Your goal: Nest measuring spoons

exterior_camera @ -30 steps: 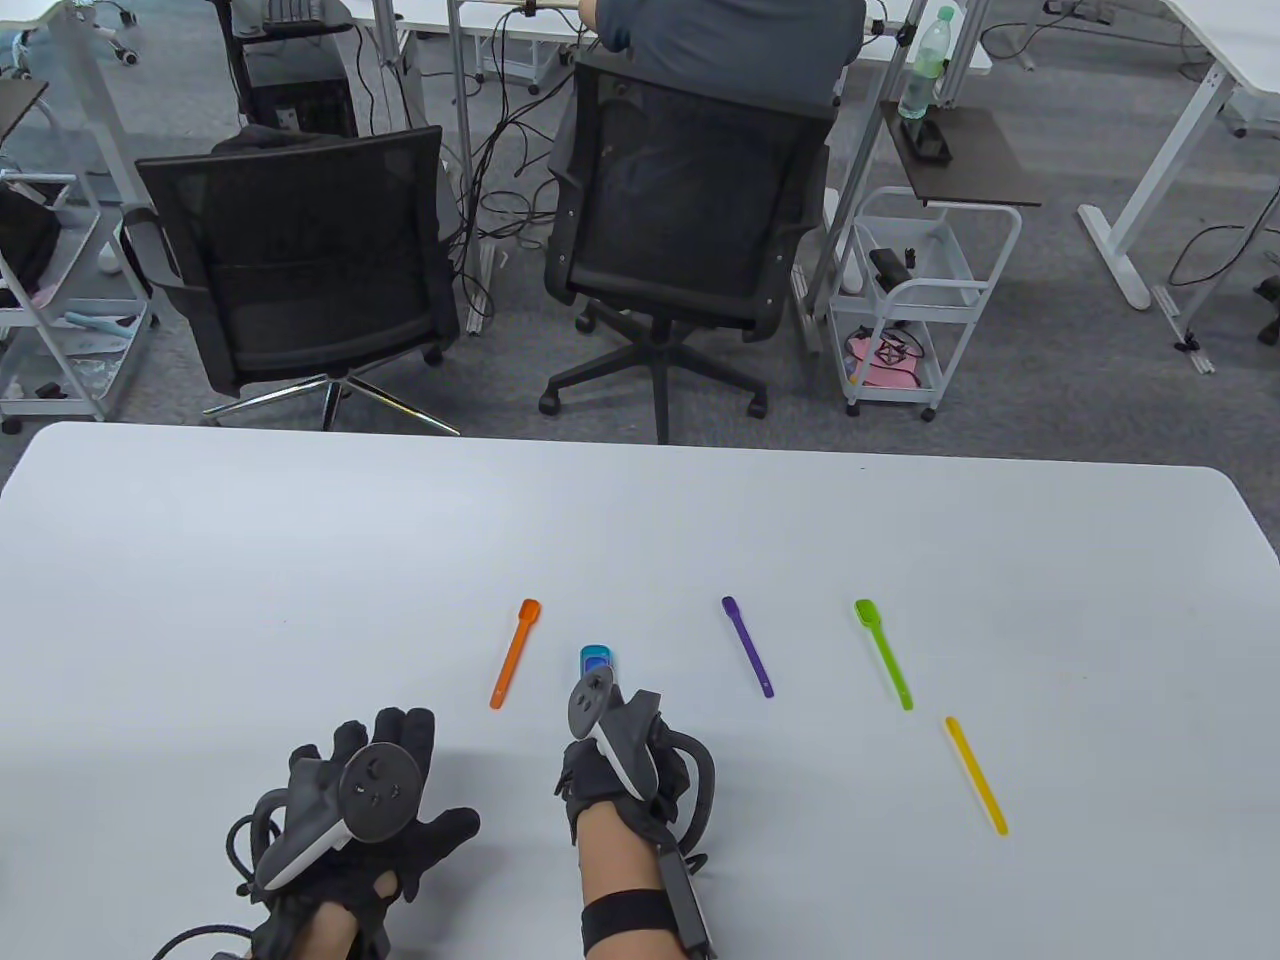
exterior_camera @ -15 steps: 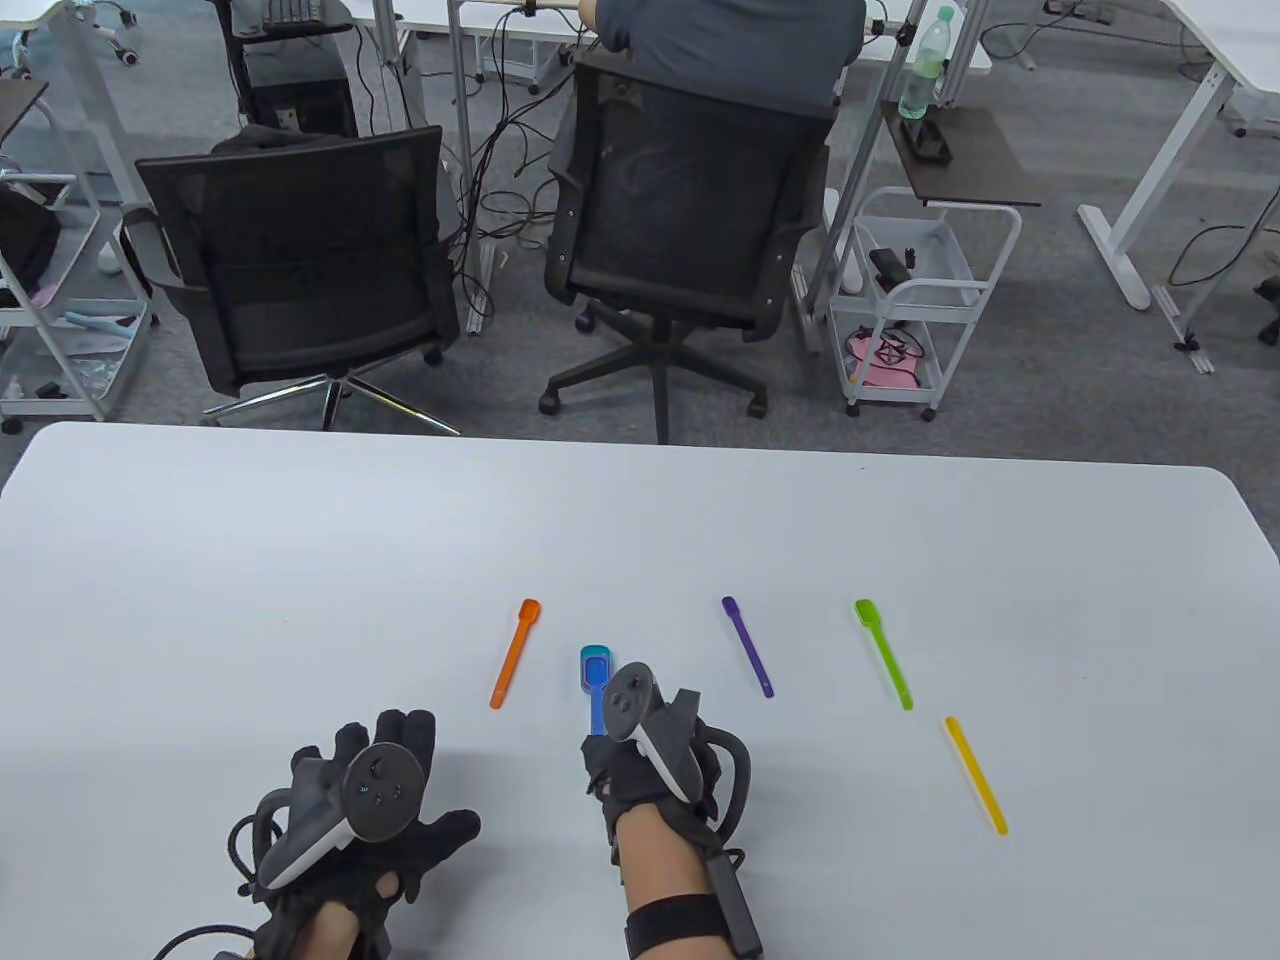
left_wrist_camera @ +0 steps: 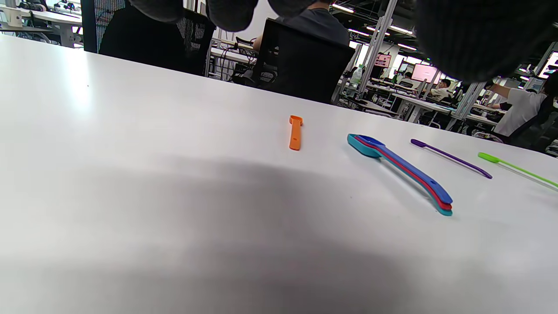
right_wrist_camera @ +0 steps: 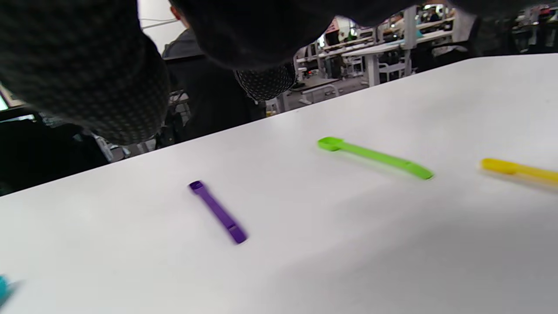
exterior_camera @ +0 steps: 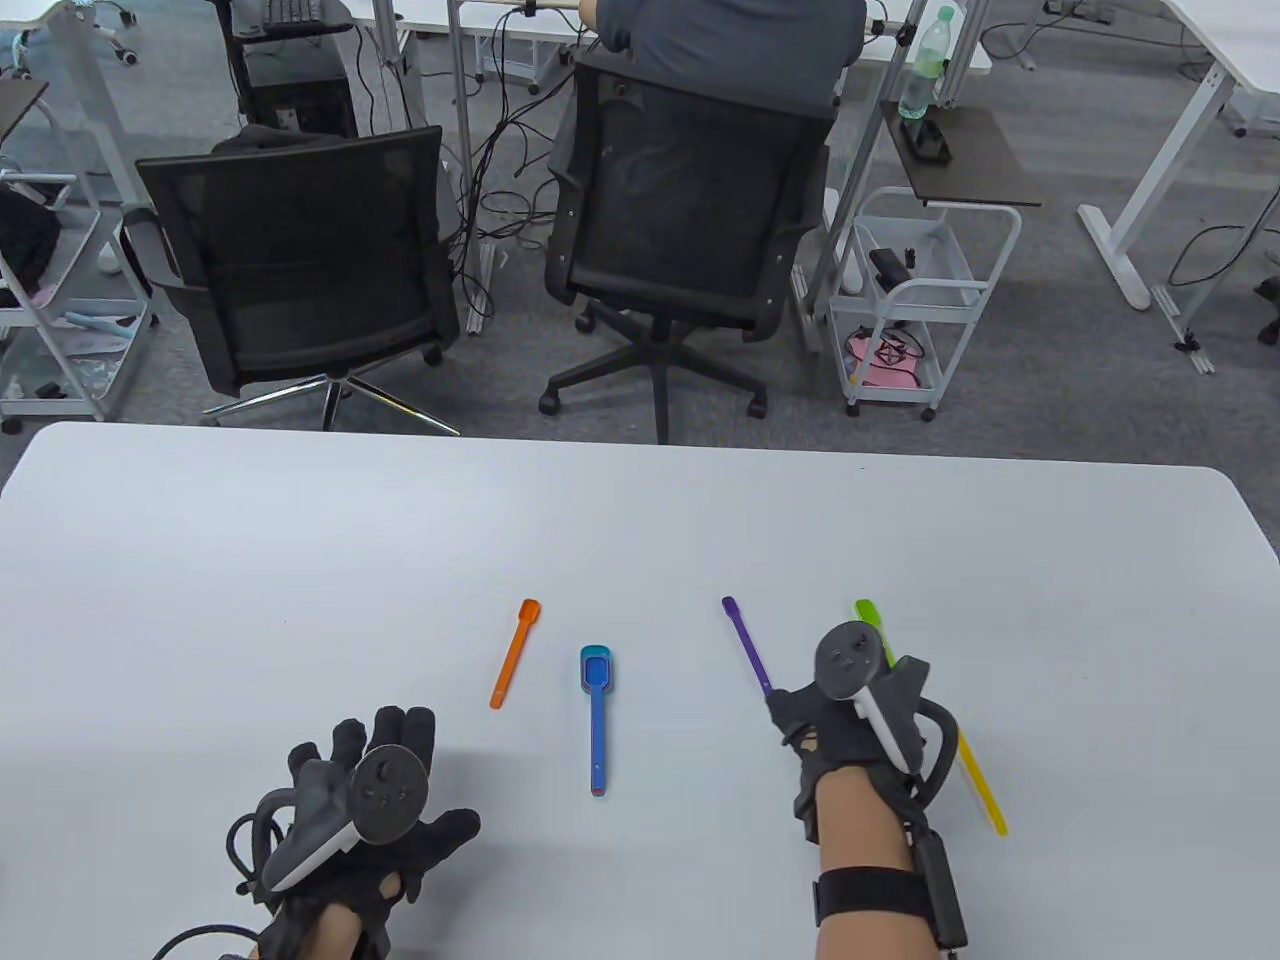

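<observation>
A nested stack of blue, red and teal spoons (exterior_camera: 597, 720) lies on the white table (exterior_camera: 300, 560), free of both hands; it also shows in the left wrist view (left_wrist_camera: 401, 172). An orange spoon (exterior_camera: 515, 652) lies to its left and a purple spoon (exterior_camera: 745, 642) to its right. A green spoon (exterior_camera: 866, 612) and a yellow spoon (exterior_camera: 985, 795) are partly hidden behind my right hand (exterior_camera: 800, 712). That hand hovers empty over the purple spoon's handle end. The right wrist view shows the purple (right_wrist_camera: 218, 212), green (right_wrist_camera: 375, 158) and yellow (right_wrist_camera: 518, 171) spoons lying loose. My left hand (exterior_camera: 385, 735) rests flat near the front, fingers spread.
Two black office chairs (exterior_camera: 300, 260) stand beyond the table's far edge, one with a person seated. A white cart (exterior_camera: 925, 300) stands at the back right. The table's far half holds nothing.
My right hand has let go of the nested stack's handle and moved right, to between the purple and green spoons. The stack stays where it lay. My left hand has not moved.
</observation>
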Tool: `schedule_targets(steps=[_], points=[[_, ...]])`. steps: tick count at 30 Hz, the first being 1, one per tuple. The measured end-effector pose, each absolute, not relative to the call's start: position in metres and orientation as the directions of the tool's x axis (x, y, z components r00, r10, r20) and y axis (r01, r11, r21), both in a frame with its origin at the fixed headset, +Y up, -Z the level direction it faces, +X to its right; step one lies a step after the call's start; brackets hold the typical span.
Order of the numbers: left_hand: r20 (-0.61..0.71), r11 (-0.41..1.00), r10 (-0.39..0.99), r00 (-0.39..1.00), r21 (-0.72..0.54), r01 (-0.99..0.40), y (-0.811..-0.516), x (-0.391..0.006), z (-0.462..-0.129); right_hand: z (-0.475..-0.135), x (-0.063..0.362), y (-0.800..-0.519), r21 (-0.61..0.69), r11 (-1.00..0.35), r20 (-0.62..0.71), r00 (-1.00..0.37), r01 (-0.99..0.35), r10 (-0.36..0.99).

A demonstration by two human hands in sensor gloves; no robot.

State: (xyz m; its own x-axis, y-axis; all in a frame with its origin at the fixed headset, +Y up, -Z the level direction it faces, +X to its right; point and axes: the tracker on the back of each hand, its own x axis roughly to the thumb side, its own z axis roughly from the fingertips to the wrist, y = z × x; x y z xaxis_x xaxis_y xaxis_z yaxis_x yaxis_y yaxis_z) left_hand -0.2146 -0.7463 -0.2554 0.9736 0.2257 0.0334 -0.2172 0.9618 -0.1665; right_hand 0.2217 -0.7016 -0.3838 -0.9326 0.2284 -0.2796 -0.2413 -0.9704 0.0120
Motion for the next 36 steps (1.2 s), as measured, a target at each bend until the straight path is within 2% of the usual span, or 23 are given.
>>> schedule_targets(steps=[5, 12, 16, 25, 28, 30, 36], points=[[0.025, 0.969, 0.204, 0.979, -0.15, -0.198, -0.744, -0.215, -0.254, -0.404, 0.272, -0.707, 0.033, -0.972, -0.351, -0.914, -0.232, 0.206], [0.019, 0.975, 0.185, 0.983, -0.131, -0.181, -0.742, -0.214, -0.252, -0.434, 0.307, -0.734, 0.117, -0.972, -0.394, -0.908, -0.205, 0.144], [0.02, 0.976, 0.176, 0.984, -0.132, -0.172, -0.743, -0.212, -0.252, -0.446, 0.314, -0.75, 0.146, -0.966, -0.397, -0.907, -0.214, 0.141], [0.006, 0.977, 0.166, 0.986, -0.14, -0.163, -0.745, -0.214, -0.254, -0.467, 0.312, -0.78, 0.176, -0.975, -0.392, -0.918, -0.138, 0.059], [0.005, 0.976, 0.164, 0.986, -0.143, -0.162, -0.745, -0.214, -0.254, -0.471, 0.312, -0.786, 0.196, -0.977, -0.39, -0.921, -0.087, 0.003], [0.006, 0.977, 0.161, 0.987, -0.144, -0.159, -0.744, -0.214, -0.254, -0.472, 0.314, -0.788, 0.193, -0.973, -0.404, -0.914, -0.129, 0.041], [0.007, 0.977, 0.154, 0.988, -0.152, -0.151, -0.745, -0.213, -0.255, -0.474, 0.314, -0.788, 0.199, -0.975, -0.383, -0.924, -0.102, 0.019]])
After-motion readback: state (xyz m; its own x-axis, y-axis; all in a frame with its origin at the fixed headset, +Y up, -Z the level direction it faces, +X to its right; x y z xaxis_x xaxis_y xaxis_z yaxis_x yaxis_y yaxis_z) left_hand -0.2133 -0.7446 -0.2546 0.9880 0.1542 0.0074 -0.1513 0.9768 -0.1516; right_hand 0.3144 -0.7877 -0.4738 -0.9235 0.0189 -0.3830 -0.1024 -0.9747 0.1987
